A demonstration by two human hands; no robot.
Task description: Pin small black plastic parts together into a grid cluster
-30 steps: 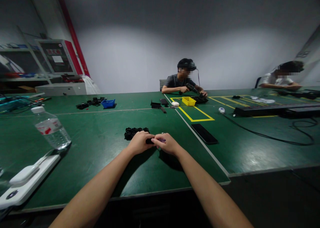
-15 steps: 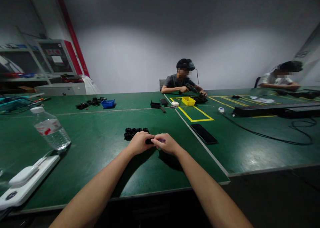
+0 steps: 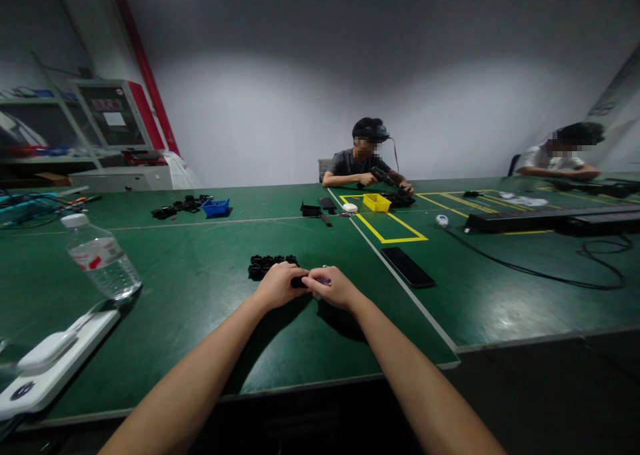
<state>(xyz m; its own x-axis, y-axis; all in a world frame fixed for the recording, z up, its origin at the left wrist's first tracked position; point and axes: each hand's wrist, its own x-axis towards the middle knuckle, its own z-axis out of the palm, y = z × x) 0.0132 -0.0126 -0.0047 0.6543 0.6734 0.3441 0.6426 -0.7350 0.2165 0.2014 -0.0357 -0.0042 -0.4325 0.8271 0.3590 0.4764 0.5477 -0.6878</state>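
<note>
My left hand (image 3: pixel 278 285) and my right hand (image 3: pixel 334 286) meet over the green table (image 3: pixel 200 295), fingers curled in. Between them they pinch a small black part (image 3: pixel 299 282). A small purple bit (image 3: pixel 325 280) shows at my right fingertips. Just behind my left hand lies a cluster of several small black parts (image 3: pixel 265 265).
A water bottle (image 3: pixel 100 258) and a white power strip (image 3: pixel 55 362) sit at the left. A black phone (image 3: pixel 407 267) lies right of my hands, by a yellow taped rectangle (image 3: pixel 387 227). Farther off are a blue bin (image 3: pixel 216 206), a yellow bin (image 3: pixel 377 202), and two seated people working.
</note>
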